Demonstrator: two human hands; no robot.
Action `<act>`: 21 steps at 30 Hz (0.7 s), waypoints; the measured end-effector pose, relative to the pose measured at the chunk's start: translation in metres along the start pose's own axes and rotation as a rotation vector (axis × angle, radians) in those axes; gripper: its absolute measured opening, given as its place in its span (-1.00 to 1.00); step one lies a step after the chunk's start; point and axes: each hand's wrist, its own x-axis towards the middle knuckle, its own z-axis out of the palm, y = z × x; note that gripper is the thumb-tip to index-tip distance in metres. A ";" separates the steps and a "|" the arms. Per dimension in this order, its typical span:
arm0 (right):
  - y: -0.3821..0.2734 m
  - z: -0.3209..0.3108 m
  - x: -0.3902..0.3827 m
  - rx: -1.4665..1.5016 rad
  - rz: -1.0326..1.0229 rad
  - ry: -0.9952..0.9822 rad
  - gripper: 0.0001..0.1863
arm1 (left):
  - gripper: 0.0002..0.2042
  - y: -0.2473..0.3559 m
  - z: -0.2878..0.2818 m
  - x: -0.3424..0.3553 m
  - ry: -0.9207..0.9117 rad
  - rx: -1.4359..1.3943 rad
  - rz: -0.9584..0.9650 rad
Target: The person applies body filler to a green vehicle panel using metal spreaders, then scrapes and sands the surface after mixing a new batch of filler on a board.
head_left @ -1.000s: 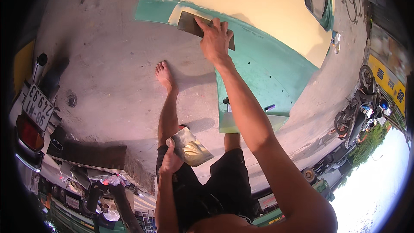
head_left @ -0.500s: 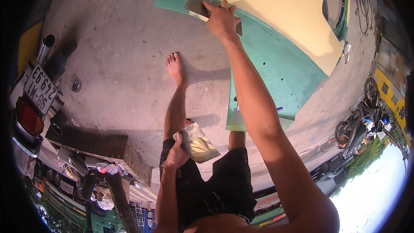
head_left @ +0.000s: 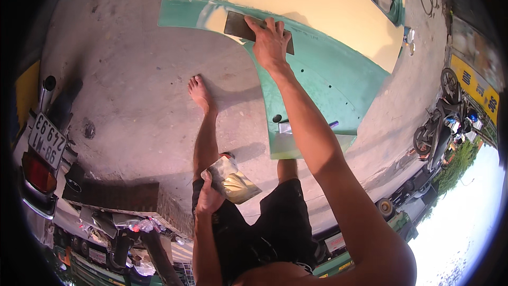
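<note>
My right hand [head_left: 271, 45] is closed on a wide, dark, flat putty spreader [head_left: 236, 25], its blade lying against the lower edge of a large vehicle panel [head_left: 317, 90]. The panel is green with a broad cream area. Left of the spreader, a pale cream patch of filler [head_left: 216, 19] shows on the green strip. Over my thigh, my left hand [head_left: 210, 197] grips the edge of a flat plate [head_left: 233, 181] smeared with yellowish putty. On the panel's near part lies a purple pen-like item [head_left: 333, 124], partly behind my right forearm.
My bare foot [head_left: 199, 92] stands on the concrete floor [head_left: 127, 74]. At the left is a motorbike's rear with a tail light [head_left: 39, 167], beside a wooden crate [head_left: 121, 201] with clutter. Parked motorbikes [head_left: 436, 130] and a yellow sign [head_left: 473, 85] are at the right.
The spreader has slid rightward along the panel's edge, leaving more of the cream patch showing on its left. My left hand still holds the plate. The whole view has shifted slightly.
</note>
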 end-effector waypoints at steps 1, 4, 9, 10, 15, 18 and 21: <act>0.004 0.001 0.005 0.014 0.015 -0.022 -0.36 | -0.20 -0.001 0.000 0.001 0.004 0.009 0.003; 0.007 0.009 0.014 0.000 0.032 -0.026 -0.37 | -0.21 -0.001 0.000 -0.002 0.022 0.020 -0.005; 0.009 0.011 0.019 0.053 0.040 -0.018 -0.33 | -0.22 -0.001 0.004 -0.004 0.035 0.032 -0.023; 0.005 0.008 0.020 0.057 0.040 -0.025 -0.33 | -0.23 -0.001 0.006 -0.005 0.041 0.033 -0.022; -0.020 0.013 -0.014 0.075 0.009 -0.150 -0.33 | -0.23 0.001 0.012 -0.005 0.018 0.046 -0.032; -0.042 0.012 -0.065 0.032 -0.055 -0.280 -0.31 | -0.23 -0.001 0.007 -0.003 0.020 0.061 -0.029; -0.019 -0.008 -0.083 0.077 0.010 -0.287 -0.38 | -0.22 0.000 0.010 -0.005 0.024 0.079 -0.033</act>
